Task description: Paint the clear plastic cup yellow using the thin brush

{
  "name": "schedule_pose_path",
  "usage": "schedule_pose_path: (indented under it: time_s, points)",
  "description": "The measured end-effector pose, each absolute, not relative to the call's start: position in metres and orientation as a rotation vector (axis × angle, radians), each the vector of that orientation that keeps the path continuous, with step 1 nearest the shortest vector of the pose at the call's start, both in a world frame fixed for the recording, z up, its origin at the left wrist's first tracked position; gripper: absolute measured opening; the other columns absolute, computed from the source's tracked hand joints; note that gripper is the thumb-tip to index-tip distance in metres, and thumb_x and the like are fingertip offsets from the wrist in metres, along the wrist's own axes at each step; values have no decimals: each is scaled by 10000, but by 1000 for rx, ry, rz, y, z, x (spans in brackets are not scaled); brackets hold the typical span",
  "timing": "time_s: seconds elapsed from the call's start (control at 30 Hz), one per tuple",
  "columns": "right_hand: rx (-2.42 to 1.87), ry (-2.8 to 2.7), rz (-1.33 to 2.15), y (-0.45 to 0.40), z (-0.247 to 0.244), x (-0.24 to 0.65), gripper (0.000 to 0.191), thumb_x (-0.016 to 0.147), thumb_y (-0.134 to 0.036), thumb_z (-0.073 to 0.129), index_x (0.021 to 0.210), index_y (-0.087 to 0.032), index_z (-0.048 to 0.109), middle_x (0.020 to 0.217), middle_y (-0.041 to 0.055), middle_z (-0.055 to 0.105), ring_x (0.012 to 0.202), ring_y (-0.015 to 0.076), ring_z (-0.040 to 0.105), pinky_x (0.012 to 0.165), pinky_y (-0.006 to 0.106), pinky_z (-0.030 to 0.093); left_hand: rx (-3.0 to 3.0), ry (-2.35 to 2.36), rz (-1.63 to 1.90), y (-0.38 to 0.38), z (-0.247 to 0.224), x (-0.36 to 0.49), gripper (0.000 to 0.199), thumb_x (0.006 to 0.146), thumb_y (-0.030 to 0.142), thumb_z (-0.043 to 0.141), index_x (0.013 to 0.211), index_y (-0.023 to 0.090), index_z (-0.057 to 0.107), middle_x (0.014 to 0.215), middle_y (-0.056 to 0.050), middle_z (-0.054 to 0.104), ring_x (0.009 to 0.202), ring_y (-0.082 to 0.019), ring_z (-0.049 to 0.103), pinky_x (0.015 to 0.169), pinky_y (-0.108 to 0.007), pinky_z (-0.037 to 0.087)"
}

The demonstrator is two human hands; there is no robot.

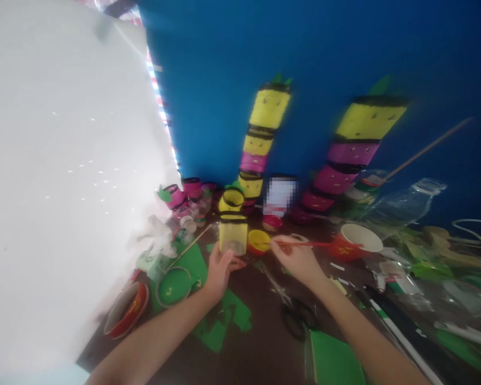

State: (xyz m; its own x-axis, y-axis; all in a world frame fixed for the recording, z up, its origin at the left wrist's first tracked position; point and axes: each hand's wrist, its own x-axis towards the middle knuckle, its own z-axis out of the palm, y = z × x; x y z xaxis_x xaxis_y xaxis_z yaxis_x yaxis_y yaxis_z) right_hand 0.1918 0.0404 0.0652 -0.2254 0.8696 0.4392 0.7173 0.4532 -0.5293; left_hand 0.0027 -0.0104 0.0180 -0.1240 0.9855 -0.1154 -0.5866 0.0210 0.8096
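My left hand (221,270) grips the lower part of a yellow container (233,234) with a black rim, held upright near the middle of the view. My right hand (296,256) pinches a thin red brush (312,244). The brush's left end is over a small cup of yellow paint (258,241), just right of the container. Another yellow cup with a black rim (231,199) stands behind the held one. Scissors with black handles (299,316) lie between my forearms.
Stacked yellow and pink cups (260,139) rise at the back, with a second stack (344,160) to the right. Green sheets (334,358) and scraps lie on the dark table (264,331). A red-and-white paper cup (361,240) and a clear bottle (409,203) are at the right.
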Motion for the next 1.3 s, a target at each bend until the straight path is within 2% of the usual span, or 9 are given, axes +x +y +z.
schedule_pose_path:
  time_s: [0.3,0.47,0.7,0.83,0.9,1.03,1.17,1.3]
  points:
    - [-1367,-1898,326,34,65,196,227,783,-347,490,659,-216,629,647,21,666,646,189,614,634,302,456,605,855,1505,-11,17,2,470,649,424,703,986,192,471,747,27,598,544,-95,587,639,-319,527]
    - [-1389,-1758,389,27,61,200,288,826,-381,447,709,-193,632,699,43,691,691,190,643,639,295,482,624,851,1504,-10,16,3,441,658,423,697,965,192,483,776,17,600,558,-96,592,646,-318,524]
    - [-1355,-1702,472,25,58,196,213,799,-343,523,701,-193,638,628,17,689,598,176,651,569,275,503,626,857,1513,-11,16,3,452,658,415,702,982,197,476,769,22,603,553,-93,590,644,-313,528]
    - [-1308,-1544,382,13,65,194,215,841,-351,479,818,-188,615,744,45,696,707,183,668,625,291,527,614,846,1516,-11,17,3,428,675,404,690,979,193,476,750,23,607,538,-94,591,638,-320,530]
    - [-1263,-1506,337,2,72,192,186,850,-333,476,871,-201,606,822,45,692,758,174,666,669,294,533,616,831,1511,-11,17,3,407,687,406,678,966,187,478,749,19,611,543,-98,592,648,-333,533]
    - [-973,-1554,80,-20,86,182,113,817,-183,517,884,-222,599,803,29,677,761,167,655,681,303,541,631,809,1514,-11,17,3,383,711,404,658,967,181,481,748,20,607,571,-108,603,664,-340,531]
    - [-779,-1698,-59,-34,98,172,199,725,-62,585,858,-209,586,790,25,674,716,154,646,655,299,546,614,805,1509,-10,15,3,394,695,406,672,948,179,474,715,27,603,566,-114,606,659,-328,524]
    - [-747,-1767,-48,-38,105,166,222,705,-30,593,841,-203,564,770,32,682,722,158,663,605,274,553,619,760,1494,-10,13,2,421,693,425,665,979,176,483,701,22,615,571,-120,608,659,-325,522]
